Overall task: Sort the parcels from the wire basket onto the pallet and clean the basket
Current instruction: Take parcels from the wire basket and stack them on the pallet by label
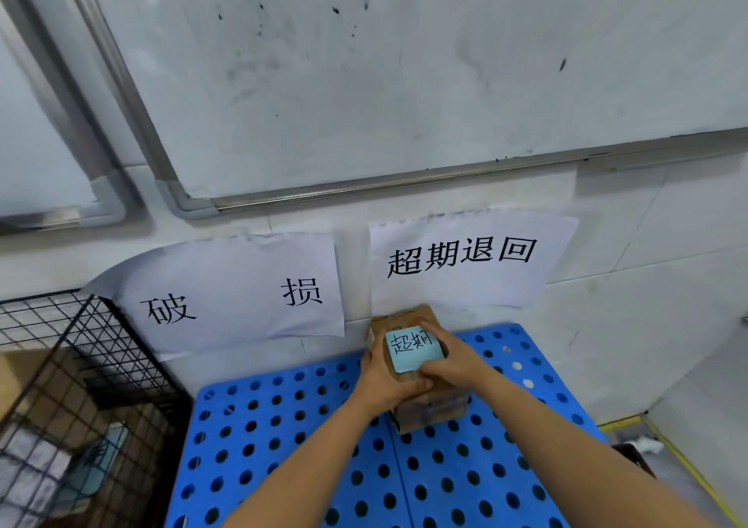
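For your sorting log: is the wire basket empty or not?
Not empty: cardboard parcels show through the mesh of the wire basket.

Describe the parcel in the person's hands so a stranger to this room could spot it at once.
Find the blue perforated pallet by the white wall, then look below the right-hand paper sign. There the left hand and right hand grip a small cardboard parcel. Unlike the parcels in the wire basket, it is over the pallet, a pale blue handwritten note on top.
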